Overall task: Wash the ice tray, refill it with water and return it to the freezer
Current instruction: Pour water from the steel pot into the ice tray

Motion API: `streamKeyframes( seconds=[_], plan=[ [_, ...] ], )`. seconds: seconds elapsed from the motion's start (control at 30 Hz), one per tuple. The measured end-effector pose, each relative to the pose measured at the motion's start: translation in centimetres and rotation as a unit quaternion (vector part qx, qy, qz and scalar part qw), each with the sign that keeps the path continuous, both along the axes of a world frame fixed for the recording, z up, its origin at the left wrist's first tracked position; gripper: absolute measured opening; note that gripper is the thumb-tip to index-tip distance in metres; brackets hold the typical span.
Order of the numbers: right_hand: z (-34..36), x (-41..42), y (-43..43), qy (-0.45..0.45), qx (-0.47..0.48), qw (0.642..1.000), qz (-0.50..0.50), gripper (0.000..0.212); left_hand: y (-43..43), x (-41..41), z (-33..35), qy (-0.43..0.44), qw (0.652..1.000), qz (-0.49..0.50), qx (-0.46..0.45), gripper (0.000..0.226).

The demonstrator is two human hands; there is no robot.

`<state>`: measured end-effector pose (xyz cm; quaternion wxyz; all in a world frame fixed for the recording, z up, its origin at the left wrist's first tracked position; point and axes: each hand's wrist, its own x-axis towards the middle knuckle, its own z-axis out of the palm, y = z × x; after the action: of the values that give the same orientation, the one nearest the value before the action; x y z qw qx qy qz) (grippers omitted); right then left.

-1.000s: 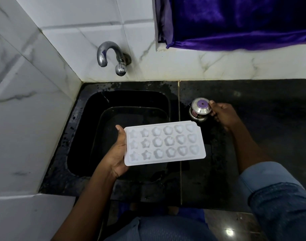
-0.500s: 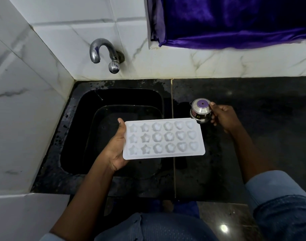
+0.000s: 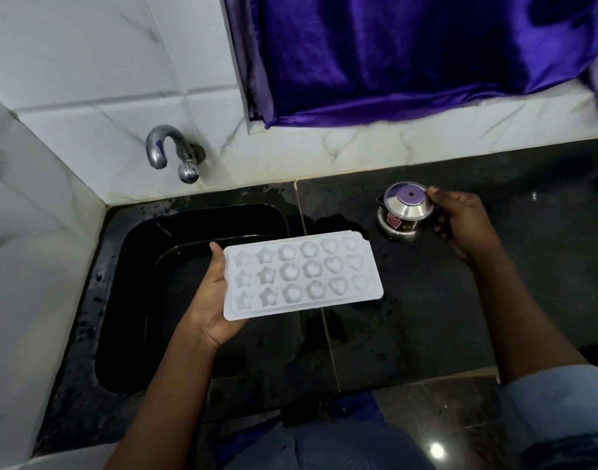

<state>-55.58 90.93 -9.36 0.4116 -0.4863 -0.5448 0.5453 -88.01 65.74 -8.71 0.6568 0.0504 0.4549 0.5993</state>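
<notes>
Ice tray [image 3: 302,274] level above sink rim [image 3: 292,217], short end in grip of left hand [image 3: 213,300]; steel pot [image 3: 406,212] in right hand [image 3: 463,222]

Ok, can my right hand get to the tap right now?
Probably not yet: the right hand grips the small steel pot. Once freed, it looks able to cross above the ice tray held by the left hand; nothing else blocks the tap.

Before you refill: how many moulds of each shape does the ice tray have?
Ice tray, by shape:
Star moulds: 6
Flower moulds: 6
Heart moulds: 6
Total: 18
</notes>
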Motion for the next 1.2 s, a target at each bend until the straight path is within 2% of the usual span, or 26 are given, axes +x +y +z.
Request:
streamKeyframes(
  seconds=[0.17,0.43,0.57,0.67,0.7,0.8,0.83,1.03,1.2],
  plan=[
    [3.0,1.6,-1.7,0.05,0.008,0.999,-0.007,0.036,0.6,0.0,1.2,-0.007,0.999,-0.022,0.023,0.089],
    [6.0,2.3,-2.3,0.068,0.0,0.998,0.009,0.036,0.7,0.9,2.0,-0.021,0.999,-0.011,0.035,0.09],
    [7.1,2.1,-1.3,0.07,0.016,0.995,0.067,0.036,0.6,1.6,2.0,-0.029,0.999,0.002,0.04,0.09],
    [7.5,2.0,-0.6,0.071,0.025,0.993,0.093,0.063,0.7,2.2,2.2,-0.029,0.999,0.012,0.041,0.089],
    [7.6,1.9,-0.5,0.071,0.024,0.993,0.095,0.064,0.7,2.4,2.4,-0.025,0.999,0.018,0.04,0.089],
    [7.9,1.4,0.1,0.043,0.013,0.993,0.109,0.032,0.9,2.6,2.8,-0.017,0.999,0.028,0.041,0.087],
    [7.9,1.2,0.2,0.033,0.015,0.993,0.114,0.03,0.9,2.6,2.8,-0.017,0.999,0.032,0.041,0.087],
    [8.8,0.0,0.3,0.036,0.038,0.988,0.146,0.054,1.2,2.4,2.2,-0.011,0.999,0.03,0.04,0.088],
    [9.6,-0.6,0.5,-0.006,0.033,0.985,0.167,0.039,1.4,2.4,1.9,-0.011,0.999,0.012,0.048,0.089]
  ],
)
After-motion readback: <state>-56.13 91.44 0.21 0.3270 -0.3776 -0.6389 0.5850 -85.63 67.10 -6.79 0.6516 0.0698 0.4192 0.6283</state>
